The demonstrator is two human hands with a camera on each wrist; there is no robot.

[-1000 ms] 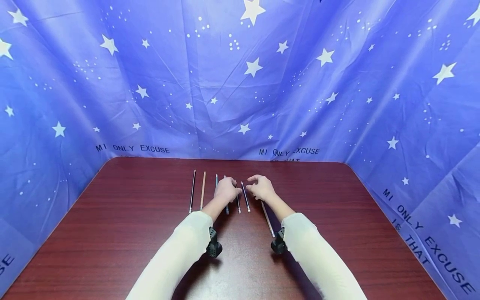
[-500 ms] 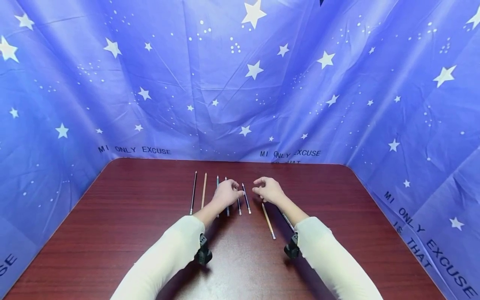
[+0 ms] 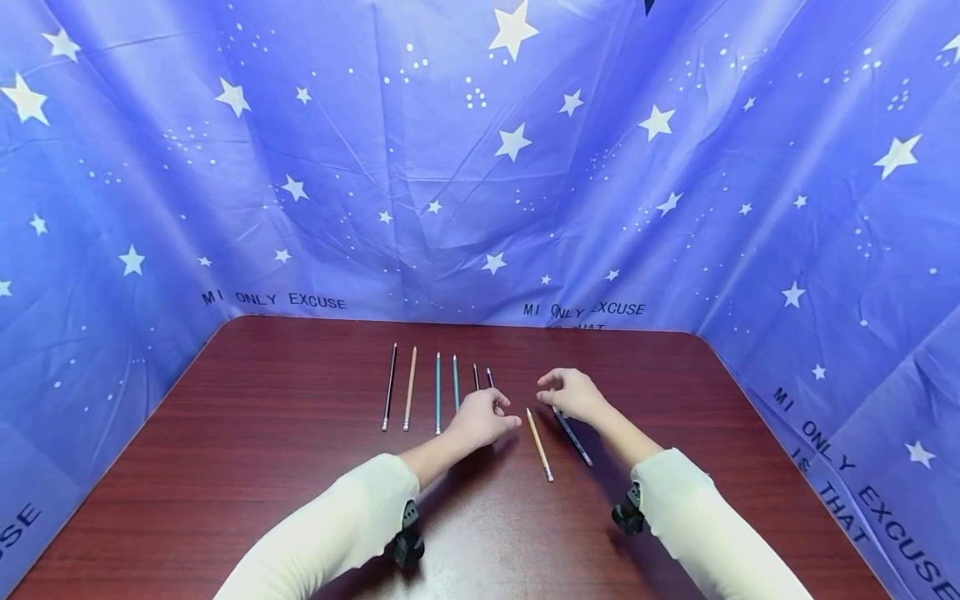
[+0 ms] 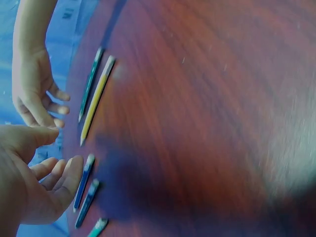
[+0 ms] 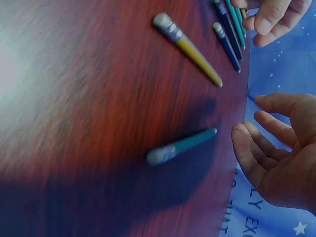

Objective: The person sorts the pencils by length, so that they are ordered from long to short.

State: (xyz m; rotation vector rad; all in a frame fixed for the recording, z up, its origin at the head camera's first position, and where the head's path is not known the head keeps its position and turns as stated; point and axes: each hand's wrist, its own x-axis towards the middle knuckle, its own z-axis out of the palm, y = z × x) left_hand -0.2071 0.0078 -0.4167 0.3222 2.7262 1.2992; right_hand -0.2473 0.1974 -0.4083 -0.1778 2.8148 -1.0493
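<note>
My left hand (image 3: 482, 418) hovers, fingers loosely bent and holding nothing, over the lower part of two dark pencils; the tip of the right one, a dark blue pencil (image 3: 490, 375), shows beyond it. Just to its right lies a yellow pencil (image 3: 539, 446) with an eraser end toward me. My right hand (image 3: 573, 395) is held above the tip of a dark green pencil (image 3: 574, 440). In the right wrist view a gap shows between the fingers of the right hand (image 5: 281, 153) and the green pencil (image 5: 187, 144).
Farther left, a black pencil (image 3: 389, 387), a tan pencil (image 3: 410, 389) and two teal pencils (image 3: 438, 393) lie roughly side by side. The brown table (image 3: 225, 450) meets a blue star-patterned curtain (image 3: 420, 167) at its back and sides.
My left hand has come nearer and right, uncovering the teal pencils. My right hand has shifted right and slightly nearer, away from the dark blue pencil; the yellow and green pencils show more fully.
</note>
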